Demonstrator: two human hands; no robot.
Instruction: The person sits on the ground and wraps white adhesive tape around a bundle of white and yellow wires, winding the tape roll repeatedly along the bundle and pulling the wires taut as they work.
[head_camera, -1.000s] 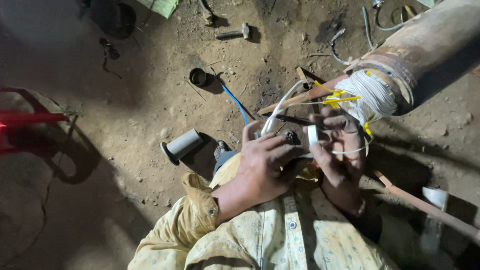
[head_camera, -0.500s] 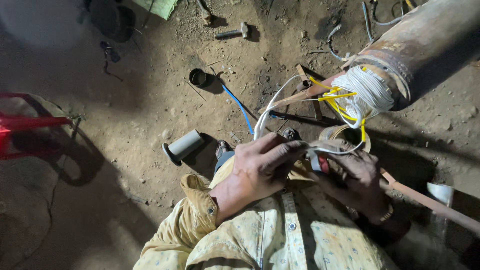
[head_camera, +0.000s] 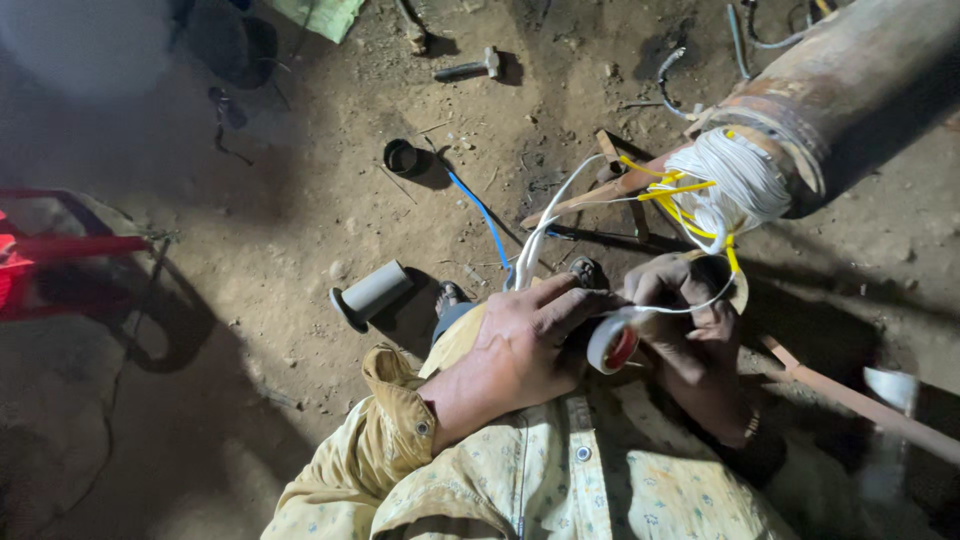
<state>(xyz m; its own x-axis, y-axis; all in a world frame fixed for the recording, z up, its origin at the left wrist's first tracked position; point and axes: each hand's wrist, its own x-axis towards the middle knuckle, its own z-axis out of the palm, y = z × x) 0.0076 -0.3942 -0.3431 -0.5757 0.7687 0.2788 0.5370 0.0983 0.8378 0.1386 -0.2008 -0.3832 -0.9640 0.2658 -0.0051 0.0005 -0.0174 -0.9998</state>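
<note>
The left hand (head_camera: 520, 350) and right hand (head_camera: 690, 320) met over the lap, fingers curled together pinching a white roll of tape with a red core (head_camera: 612, 345), just below the white wire bundle (head_camera: 725, 185) at the rusty metal pipe's (head_camera: 850, 90) end. A grey plastic tube (head_camera: 372, 292) lay on the dirt floor (head_camera: 300, 200) nearby.

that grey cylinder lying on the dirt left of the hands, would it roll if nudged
Probably. The short grey cylinder with a flared end lies on its side on the loose dirt floor, so it would likely roll, curving toward the wider end. It looks hollow and light, though the grit may stop it quickly.
</note>
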